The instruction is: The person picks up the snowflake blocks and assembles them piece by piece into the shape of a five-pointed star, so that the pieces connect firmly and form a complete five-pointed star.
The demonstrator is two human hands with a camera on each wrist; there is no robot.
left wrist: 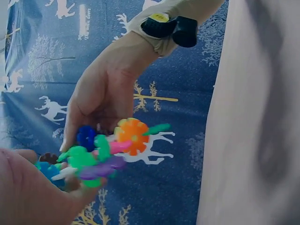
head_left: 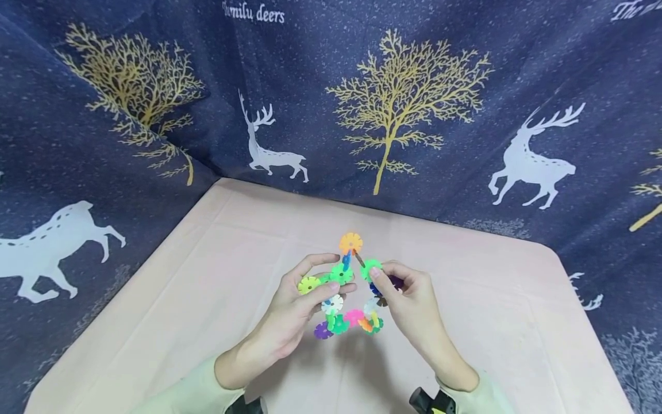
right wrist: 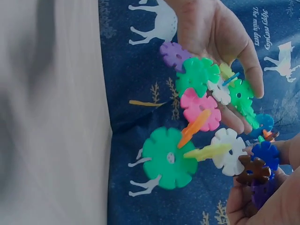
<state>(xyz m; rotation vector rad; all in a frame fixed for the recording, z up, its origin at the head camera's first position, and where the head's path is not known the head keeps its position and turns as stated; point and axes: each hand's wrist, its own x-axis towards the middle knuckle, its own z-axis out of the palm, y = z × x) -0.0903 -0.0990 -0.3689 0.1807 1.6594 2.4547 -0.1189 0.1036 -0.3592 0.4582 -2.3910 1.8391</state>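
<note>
Notched plastic snowflake discs, slotted together into a loop, hang between my two hands above the table. The left hand (head_left: 289, 310) holds the loop's left side, its thumb over a green disc (head_left: 340, 275) and a white disc (head_left: 332, 303). On the right side, the right hand (head_left: 414, 293) pinches another green disc (head_left: 369, 267), thumb in front. An orange disc (head_left: 351, 242) stands at the top of the loop. Lower down hang a pink disc (right wrist: 199, 108), a purple disc (right wrist: 174, 56) and a large green disc (right wrist: 159, 150). The right palm partly covers dark blue and brown discs.
A pale pink cloth covers the table (head_left: 233, 241), on which shadows of hands and loop fall. Behind and beside it hangs a dark blue curtain (head_left: 320, 69) printed with deer and trees. Each wrist carries a black strapped camera (left wrist: 183, 32).
</note>
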